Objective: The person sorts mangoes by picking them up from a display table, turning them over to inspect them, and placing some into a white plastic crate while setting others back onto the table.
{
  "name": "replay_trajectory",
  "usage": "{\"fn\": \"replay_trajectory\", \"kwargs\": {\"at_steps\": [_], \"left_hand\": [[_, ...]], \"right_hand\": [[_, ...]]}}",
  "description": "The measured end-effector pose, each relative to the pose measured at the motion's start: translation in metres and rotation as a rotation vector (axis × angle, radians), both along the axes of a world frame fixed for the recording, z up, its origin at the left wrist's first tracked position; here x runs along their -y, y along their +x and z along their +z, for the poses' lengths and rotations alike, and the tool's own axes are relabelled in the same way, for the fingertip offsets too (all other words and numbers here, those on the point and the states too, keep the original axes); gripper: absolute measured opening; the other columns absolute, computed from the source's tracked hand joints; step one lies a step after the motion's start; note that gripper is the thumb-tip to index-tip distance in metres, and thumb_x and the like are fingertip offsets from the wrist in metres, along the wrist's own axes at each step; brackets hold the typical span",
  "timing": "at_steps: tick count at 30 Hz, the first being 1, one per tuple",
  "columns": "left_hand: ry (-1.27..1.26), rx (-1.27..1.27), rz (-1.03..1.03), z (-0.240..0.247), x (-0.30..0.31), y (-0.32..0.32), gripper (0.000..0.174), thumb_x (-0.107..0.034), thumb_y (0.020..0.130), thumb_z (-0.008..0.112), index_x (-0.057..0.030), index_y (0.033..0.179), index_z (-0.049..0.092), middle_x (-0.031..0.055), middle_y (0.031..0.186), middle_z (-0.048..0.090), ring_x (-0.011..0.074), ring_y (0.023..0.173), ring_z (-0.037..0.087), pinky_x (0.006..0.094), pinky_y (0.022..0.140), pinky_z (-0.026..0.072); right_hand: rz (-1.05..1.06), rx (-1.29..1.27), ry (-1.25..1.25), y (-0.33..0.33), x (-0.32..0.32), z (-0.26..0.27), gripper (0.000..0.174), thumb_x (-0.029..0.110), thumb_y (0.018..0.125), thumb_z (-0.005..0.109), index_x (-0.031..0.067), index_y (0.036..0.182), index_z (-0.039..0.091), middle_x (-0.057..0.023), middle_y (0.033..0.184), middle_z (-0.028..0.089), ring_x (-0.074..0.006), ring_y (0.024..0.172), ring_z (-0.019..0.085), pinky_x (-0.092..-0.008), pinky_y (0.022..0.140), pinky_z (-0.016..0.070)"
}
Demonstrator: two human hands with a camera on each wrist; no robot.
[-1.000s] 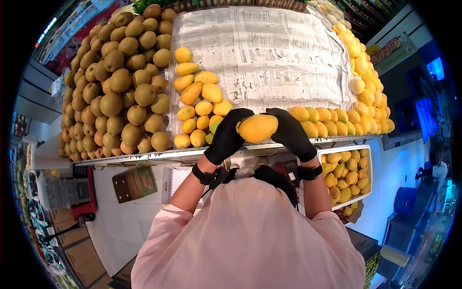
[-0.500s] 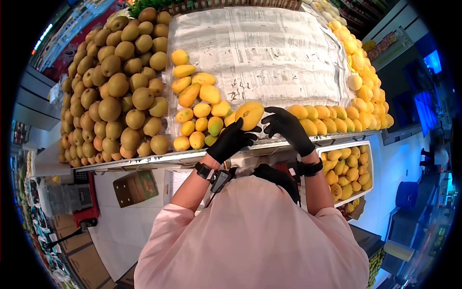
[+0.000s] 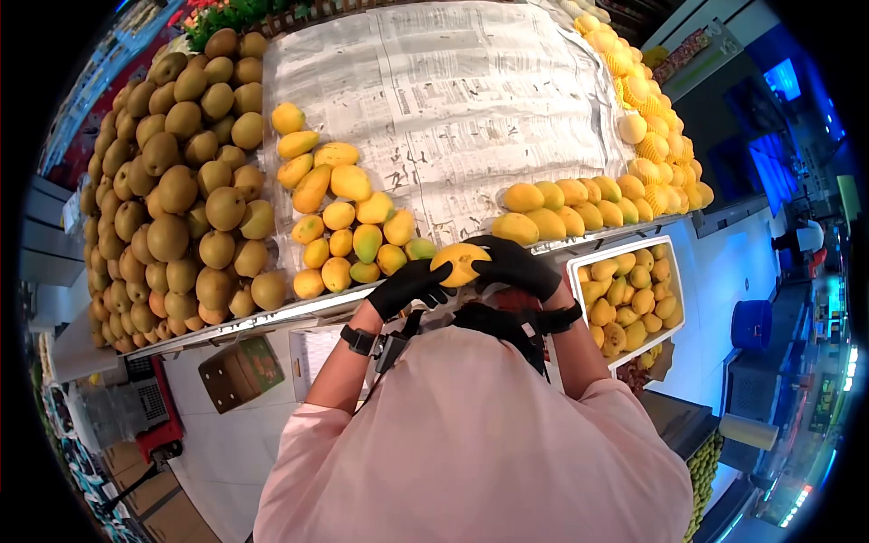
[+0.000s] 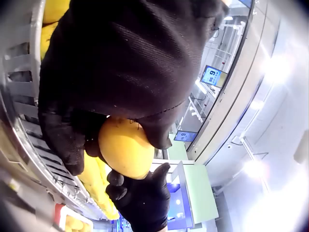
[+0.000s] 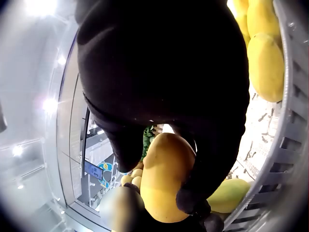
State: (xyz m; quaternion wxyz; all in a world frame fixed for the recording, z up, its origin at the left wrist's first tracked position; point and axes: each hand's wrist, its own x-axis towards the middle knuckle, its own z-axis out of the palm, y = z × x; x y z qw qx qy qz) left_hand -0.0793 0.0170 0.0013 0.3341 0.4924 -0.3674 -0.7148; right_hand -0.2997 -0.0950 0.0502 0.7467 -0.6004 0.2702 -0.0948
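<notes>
Both hands wear black gloves and hold one yellow mango (image 3: pixel 460 264) between them, at the front edge of the display. My left hand (image 3: pixel 407 288) grips its left side, thumb and fingers around it. From the other side, my right hand (image 3: pixel 520 265) holds it with curled fingers. In the left wrist view the mango (image 4: pixel 126 147) sits under the left palm, with the right hand (image 4: pixel 142 198) at its far end. The right wrist view shows the mango (image 5: pixel 166 179) between right thumb and fingers. Loose mangoes (image 3: pixel 348 183) lie to the left, on newspaper.
A double row of mangoes (image 3: pixel 575 193) runs along the front edge at right. Brown round fruit (image 3: pixel 167 235) is heaped at left. Newspaper (image 3: pixel 434 100) covers the middle of the stand. Below right stands a white box (image 3: pixel 677 262) of mangoes. A slatted metal edge (image 5: pixel 285 150) borders the display.
Half a second ago the left hand held the mango up alone, with the right hand off it. The mango is now lower, at the edge, and the right hand is back on it.
</notes>
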Motion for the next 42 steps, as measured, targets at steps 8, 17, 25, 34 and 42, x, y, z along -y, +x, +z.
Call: {"fn": "replay_trajectory", "kwargs": {"at_steps": [8,17,25,34,42], "left_hand": [[-0.099,0.083,-0.088,0.003,0.007,-0.008,0.051,-0.047,0.092,0.057,-0.0024,0.116,0.058,0.0052,0.092,0.066,0.0122,0.076,0.063,0.0241,0.065,0.0510],[-0.084,-0.135,0.048,-0.001,0.006,0.002,0.036,-0.029,0.100,0.046,-0.0018,0.122,0.055,0.0109,0.100,0.068,0.0149,0.080,0.065,0.0257,0.066,0.0539],[-0.074,-0.144,0.112,0.003,0.025,-0.018,0.038,-0.031,0.102,0.042,-0.0001,0.116,0.058,0.0129,0.098,0.068,0.0163,0.077,0.064,0.0293,0.069,0.0533],[0.003,-0.224,0.205,0.031,0.052,-0.035,0.030,-0.021,0.100,0.042,-0.0012,0.119,0.054,0.0115,0.102,0.066,0.0153,0.085,0.064,0.0266,0.075,0.0519],[0.042,-0.191,0.295,0.044,0.076,-0.052,0.030,-0.019,0.100,0.041,0.0006,0.119,0.053,0.0125,0.100,0.066,0.0179,0.082,0.064,0.0272,0.070,0.0514]], "right_hand": [[-0.020,-0.011,0.120,-0.006,-0.008,0.002,0.045,0.024,0.089,0.066,0.0003,0.126,0.054,-0.0076,0.113,0.062,-0.0135,0.101,0.059,-0.0276,0.085,0.0493],[-0.172,-0.152,-0.441,-0.048,0.025,0.000,0.041,0.022,0.091,0.062,0.0012,0.126,0.054,-0.0090,0.121,0.059,-0.0180,0.111,0.054,-0.0308,0.096,0.0434],[-0.457,-0.071,-0.121,-0.117,0.063,0.012,0.047,0.019,0.088,0.066,-0.0020,0.127,0.050,-0.0116,0.120,0.057,-0.0198,0.111,0.055,-0.0317,0.093,0.0476],[-0.929,-0.155,-0.029,-0.227,0.147,0.031,0.047,0.025,0.087,0.069,0.0030,0.124,0.053,-0.0094,0.110,0.061,-0.0212,0.082,0.066,-0.0302,0.068,0.0580],[-0.968,-0.038,0.001,-0.304,0.249,0.036,0.041,0.018,0.087,0.069,0.0003,0.121,0.054,-0.0110,0.108,0.060,-0.0235,0.096,0.063,-0.0347,0.072,0.0575]]}}
